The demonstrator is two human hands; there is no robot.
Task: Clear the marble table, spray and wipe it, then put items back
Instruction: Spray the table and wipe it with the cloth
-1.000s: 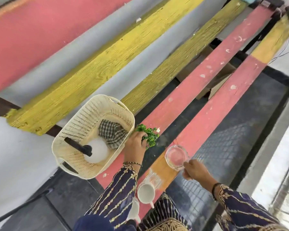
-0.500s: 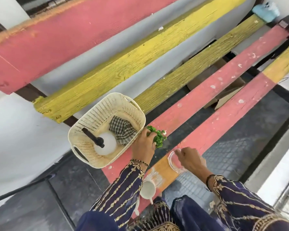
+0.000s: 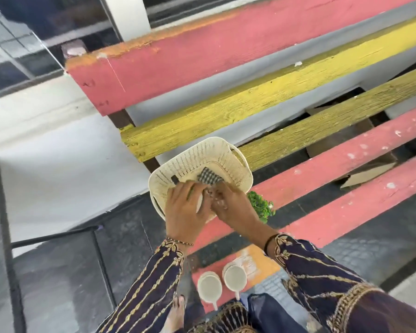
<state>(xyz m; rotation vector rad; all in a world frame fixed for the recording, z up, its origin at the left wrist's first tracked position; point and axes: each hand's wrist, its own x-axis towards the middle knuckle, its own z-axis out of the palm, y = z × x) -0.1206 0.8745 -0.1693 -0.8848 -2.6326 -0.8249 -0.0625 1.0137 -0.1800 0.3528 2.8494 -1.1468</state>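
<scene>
Both hands, left (image 3: 186, 210) and right (image 3: 231, 207), reach into the cream basket (image 3: 235, 164) on the slatted surface (image 3: 346, 164), grips hidden, so clearing looks underway, two cups (image 3: 222, 282) still out, spraying and wiping ahead

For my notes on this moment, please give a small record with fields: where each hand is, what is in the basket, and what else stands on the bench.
left hand: over the basket, fingers bent on a white object, partly hidden
right hand: beside the left one at the basket's near rim, something clear seems to be at its fingers; grip unclear
basket contents: checked cloth; the rest hidden by the hands
plant: green, on the red slat right of the basket
cups: and, two, white, side by side at the near end of the bench
</scene>
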